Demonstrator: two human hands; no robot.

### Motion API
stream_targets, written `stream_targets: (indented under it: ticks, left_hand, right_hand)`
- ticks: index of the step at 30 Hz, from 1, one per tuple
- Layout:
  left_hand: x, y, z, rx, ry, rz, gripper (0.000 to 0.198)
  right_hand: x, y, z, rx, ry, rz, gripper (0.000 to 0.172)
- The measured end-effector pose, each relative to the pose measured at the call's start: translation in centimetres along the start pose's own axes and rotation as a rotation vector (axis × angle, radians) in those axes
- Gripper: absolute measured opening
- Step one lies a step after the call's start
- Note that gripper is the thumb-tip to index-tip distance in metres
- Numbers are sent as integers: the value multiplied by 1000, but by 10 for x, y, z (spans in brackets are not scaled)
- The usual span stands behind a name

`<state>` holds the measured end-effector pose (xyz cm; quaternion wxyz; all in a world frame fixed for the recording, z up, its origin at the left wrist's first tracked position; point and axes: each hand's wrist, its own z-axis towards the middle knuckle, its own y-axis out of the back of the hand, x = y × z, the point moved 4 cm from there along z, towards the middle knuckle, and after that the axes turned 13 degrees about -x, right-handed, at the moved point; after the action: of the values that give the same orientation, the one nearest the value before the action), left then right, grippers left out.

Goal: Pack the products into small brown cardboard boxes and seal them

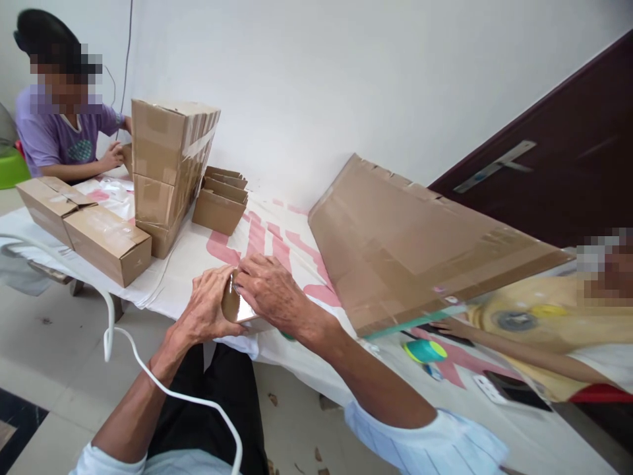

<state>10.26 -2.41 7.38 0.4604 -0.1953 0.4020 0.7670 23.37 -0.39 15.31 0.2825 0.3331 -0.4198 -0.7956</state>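
My left hand [208, 307] and my right hand [270, 290] are both wrapped round a small cardboard box [236, 309] at the near edge of the table [198, 264]. The box has shiny clear tape on its side. My left fingers curl over its left end. My right fingers press on its top and right side. Most of the box is hidden under my hands.
A tall stack of taped boxes [171, 168] and two long boxes [86, 227] stand at the left, open flat boxes [222, 198] behind. A large flat cardboard pile [415, 244] lies right. Two other people sit at the far left and right. A white cable [148, 376] crosses my lap.
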Motion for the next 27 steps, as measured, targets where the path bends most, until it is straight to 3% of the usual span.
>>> stream_targets:
  ticks: [9,14,18,21,24,27]
  left_hand:
    - [-2,1,3,19,21,-5,114]
    - [-1,3,3,9,20,8,114]
    - [5,6,2,16,31,18,112]
    - [13,12,2,24,41,5,109]
    - [31,22,2,31,107,-6,107]
    - [55,32,1,36,168,-55,106]
  right_hand:
    - [-3,-5,7,27,4,36,20]
    - [-6,-1,2,-147,-95,268,22]
    - [-20,25,-14,-443,-344,699,17]
    - [-41,40,-39,-623,-561,808,15]
    - [-66,37,-73,-723,-732,793,18]
    - [-93,17,-116,-767,-902,742,19]
